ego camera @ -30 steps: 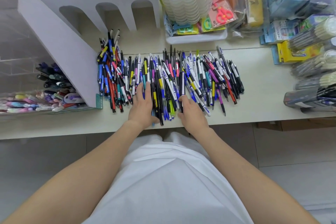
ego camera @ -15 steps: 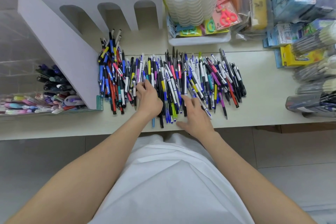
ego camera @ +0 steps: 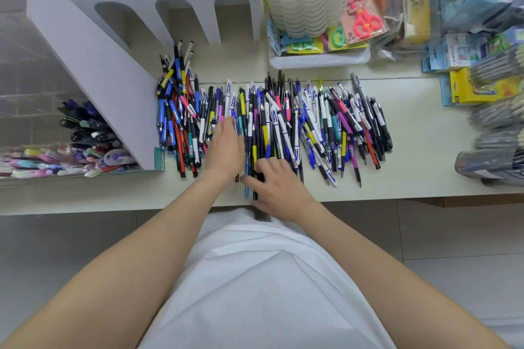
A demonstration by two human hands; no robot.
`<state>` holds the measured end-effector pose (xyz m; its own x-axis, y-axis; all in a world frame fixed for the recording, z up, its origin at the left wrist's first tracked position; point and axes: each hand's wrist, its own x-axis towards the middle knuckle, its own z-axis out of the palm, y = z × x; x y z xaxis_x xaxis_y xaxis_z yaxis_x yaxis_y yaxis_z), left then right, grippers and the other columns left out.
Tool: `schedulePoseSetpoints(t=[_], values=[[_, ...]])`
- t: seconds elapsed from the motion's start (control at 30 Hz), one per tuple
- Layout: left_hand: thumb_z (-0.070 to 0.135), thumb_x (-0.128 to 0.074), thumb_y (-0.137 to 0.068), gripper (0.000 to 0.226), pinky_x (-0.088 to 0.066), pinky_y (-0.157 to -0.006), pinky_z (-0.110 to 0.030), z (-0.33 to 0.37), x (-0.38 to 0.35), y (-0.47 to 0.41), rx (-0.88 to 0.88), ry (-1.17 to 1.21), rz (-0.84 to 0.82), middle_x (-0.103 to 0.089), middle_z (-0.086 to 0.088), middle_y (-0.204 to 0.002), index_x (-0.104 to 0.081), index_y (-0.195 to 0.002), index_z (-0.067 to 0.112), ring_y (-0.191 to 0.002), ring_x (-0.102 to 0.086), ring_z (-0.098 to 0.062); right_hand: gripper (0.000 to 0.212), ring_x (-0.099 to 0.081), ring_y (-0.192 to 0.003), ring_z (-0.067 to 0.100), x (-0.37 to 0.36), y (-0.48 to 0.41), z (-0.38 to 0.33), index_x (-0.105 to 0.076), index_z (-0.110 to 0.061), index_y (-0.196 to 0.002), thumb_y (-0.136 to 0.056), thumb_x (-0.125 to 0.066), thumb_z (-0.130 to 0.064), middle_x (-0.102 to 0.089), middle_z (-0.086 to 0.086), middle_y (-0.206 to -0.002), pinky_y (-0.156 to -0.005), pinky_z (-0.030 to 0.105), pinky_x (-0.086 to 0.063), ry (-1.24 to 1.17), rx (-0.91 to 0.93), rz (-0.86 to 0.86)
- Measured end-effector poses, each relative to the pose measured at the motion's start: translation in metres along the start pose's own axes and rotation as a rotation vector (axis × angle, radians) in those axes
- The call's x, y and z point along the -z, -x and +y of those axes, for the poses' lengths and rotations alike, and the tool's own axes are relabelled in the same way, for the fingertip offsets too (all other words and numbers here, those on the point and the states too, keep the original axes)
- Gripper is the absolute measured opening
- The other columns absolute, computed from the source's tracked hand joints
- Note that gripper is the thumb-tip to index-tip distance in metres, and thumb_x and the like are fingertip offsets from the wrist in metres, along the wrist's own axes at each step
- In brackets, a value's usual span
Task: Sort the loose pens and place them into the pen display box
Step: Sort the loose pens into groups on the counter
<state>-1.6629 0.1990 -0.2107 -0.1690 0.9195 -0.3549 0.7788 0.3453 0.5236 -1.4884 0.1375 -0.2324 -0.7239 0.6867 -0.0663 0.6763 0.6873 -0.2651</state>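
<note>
Head view: loose pens lay in a wide row mid-table, the pen display box just beside their left end. Left hand lay flat, fingers straight, on the pens and held nothing. Right hand had its fingers curled over a few dark pens by the near edge of the table; gripping or only raking, cannot tell. Risks: a sideways sweep could roll those pens off the edge or mix the colours.

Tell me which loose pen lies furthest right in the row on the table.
The black-and-white pen at the row's far right end. Every other loose pen lies to its left, and only bare table lies just beyond it.
</note>
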Motion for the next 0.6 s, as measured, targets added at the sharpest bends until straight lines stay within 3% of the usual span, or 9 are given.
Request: schedulePoseSetpoints(t=[0.17,0.3,0.47,0.6], values=[[0.024,-0.055,-0.110,0.038,-0.053,-0.087,-0.042,-0.001,0.009,-0.026,-0.020,-0.105,-0.084,-0.059,-0.012,-0.126,-0.047,-0.143,0.006,-0.111,-0.061,-0.031,0.033,-0.052,-0.103,0.034,-0.014,-0.028,-0.009,-0.069,-0.020,-0.108,-0.085,-0.079,-0.040,-0.056,0.016,-0.116,-0.088,0.047,-0.043,0.192,0.213,-0.105],[0.024,-0.063,-0.107,0.051,-0.048,-0.101,-0.043,0.001,0.014,-0.035,-0.015,-0.113,-0.136,-0.061,-0.014,-0.134,-0.046,-0.151,0.004,-0.126,-0.058,-0.033,0.028,-0.048,-0.101,0.034,-0.011,-0.030,0.013,-0.063,-0.016,-0.112,-0.089,-0.076,-0.028,-0.053,0.017,-0.118,-0.091,0.048,-0.039,0.199,0.111,-0.061],[0.024,-0.067,-0.105,0.052,-0.045,-0.092,-0.036,0.004,0.012,-0.034,-0.003,-0.086,-0.153,-0.057,-0.013,-0.134,-0.046,-0.148,0.005,-0.122,-0.057,-0.030,0.057,-0.050,-0.116,0.038,-0.003,-0.017,0.026,-0.063,-0.018,-0.125,-0.083,-0.077,-0.055,-0.051,0.018,-0.138,-0.100,0.051,-0.037,0.157,0.066,-0.110],[0.025,-0.067,-0.104,0.048,-0.047,-0.097,-0.038,0.007,0.012,-0.033,0.023,-0.069,-0.156,-0.059,-0.013,-0.132,-0.050,-0.145,0.005,-0.122,-0.058,-0.029,0.045,-0.050,-0.120,0.038,-0.005,-0.007,0.029,-0.062,-0.023,-0.128,-0.089,-0.079,-0.039,-0.052,0.018,-0.140,-0.101,0.049,-0.038,0.118,-0.058,-0.013]])
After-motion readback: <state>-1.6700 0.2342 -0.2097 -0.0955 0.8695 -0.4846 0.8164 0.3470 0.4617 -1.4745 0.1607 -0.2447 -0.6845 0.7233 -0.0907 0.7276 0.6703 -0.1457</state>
